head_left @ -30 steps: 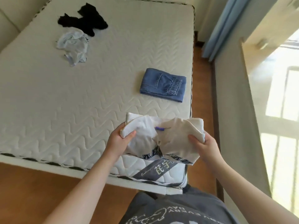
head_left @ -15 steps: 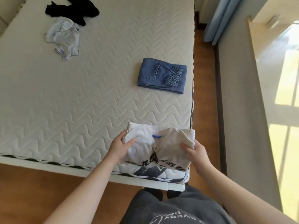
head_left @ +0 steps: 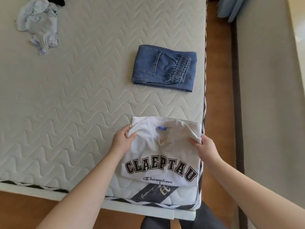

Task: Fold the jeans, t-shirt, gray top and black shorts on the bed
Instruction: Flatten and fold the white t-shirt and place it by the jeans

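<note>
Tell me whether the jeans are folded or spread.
Folded: the jeans lie as a compact rectangle on the bed, layers stacked, cuff on top.

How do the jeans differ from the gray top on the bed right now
The jeans lie folded into a flat, neat rectangle, while the gray top sits crumpled in a loose heap. The jeans are mid-blue denim with a pocket and a gathered cuff showing; the gray top is pale and thin-looking. The jeans lie near the bed's right edge, the gray top toward its far left. Neither is touched by a hand, and both rest on the mattress.
</note>
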### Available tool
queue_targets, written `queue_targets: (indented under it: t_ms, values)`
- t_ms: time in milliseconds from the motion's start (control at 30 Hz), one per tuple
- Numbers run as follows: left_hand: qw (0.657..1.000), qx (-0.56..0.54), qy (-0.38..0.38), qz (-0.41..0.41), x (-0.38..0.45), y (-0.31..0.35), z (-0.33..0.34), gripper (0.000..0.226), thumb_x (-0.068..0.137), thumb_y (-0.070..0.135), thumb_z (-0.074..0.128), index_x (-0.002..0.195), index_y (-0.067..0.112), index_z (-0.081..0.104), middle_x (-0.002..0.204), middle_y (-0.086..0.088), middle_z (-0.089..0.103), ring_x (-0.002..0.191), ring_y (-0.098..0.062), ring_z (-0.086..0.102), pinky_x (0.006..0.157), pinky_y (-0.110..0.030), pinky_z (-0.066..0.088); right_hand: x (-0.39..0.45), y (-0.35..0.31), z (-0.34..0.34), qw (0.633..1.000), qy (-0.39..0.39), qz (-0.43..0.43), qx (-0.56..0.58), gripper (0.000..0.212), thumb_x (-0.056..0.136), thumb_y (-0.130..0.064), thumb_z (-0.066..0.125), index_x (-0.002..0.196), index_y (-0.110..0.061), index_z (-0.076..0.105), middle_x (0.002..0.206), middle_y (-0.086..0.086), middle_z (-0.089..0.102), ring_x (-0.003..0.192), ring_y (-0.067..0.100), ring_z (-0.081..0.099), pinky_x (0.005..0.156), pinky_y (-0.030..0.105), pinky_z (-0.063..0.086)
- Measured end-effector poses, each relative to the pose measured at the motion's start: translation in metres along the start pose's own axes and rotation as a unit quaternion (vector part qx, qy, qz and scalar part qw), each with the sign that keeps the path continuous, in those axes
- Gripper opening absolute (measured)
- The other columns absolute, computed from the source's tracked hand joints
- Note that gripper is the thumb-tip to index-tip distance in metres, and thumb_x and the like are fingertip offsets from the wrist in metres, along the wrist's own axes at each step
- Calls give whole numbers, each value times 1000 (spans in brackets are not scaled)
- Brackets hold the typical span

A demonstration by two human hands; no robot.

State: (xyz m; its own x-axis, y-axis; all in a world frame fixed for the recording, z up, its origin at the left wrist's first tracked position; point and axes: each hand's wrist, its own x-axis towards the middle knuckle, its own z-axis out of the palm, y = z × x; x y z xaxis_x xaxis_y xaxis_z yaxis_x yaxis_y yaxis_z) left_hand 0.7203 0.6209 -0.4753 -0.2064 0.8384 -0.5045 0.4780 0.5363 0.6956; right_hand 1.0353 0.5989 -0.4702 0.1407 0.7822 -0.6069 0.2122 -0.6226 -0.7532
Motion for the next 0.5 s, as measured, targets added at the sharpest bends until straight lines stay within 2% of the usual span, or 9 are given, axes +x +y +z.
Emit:
queue_targets:
  t_ms: [100,167,267,367,433,500]
  values:
    - [1000,1,9,13,41,-2,6,26,89,10,70,114,13,67,96,-3,70,86,-19,60,73,-16,43,40,12,1,1000,11,8,12,24,90,-12,65,80,-33,71,70,-4,67,67,13,59,61,34,50]
    - [1000,-4,16,17,68,-4,10,30,89,8,68,118,17,66,96,-1,69,87,-17,60,73,-17,44,67,20,1,1000,13,11,26,21,90,-12,64,82,-29,73,76,6,70,71,19,62,63,42,55]
    - [999,-4,27,31,108,-12,15,23,89,8,66,108,20,68,86,1,68,76,-16,58,63,-17,43,107,32,2,998,33,16,53,21,89,-8,63,81,-23,74,79,9,69,74,22,62,66,44,56]
    - [999,-16,26,17,146,-24,23,30,90,11,67,120,17,65,96,-2,68,82,-17,60,55,-8,45,147,45,0,997,36,40,58,14,90,-5,61,89,-14,72,85,15,72,77,25,65,76,50,57]
    - [999,-44,0,-29,164,-31,30,34,92,20,68,125,19,61,105,-1,67,92,-19,64,61,-14,52,167,51,-3,996,18,73,58,12,89,-12,68,100,-10,71,83,9,73,74,22,68,69,44,59]
    - [995,-61,-16,-79,184,-32,36,32,91,39,67,117,19,64,107,0,68,96,-20,66,79,-28,53,183,53,-6,993,18,91,71,31,86,-30,75,108,-8,70,90,7,74,77,20,69,67,34,56]
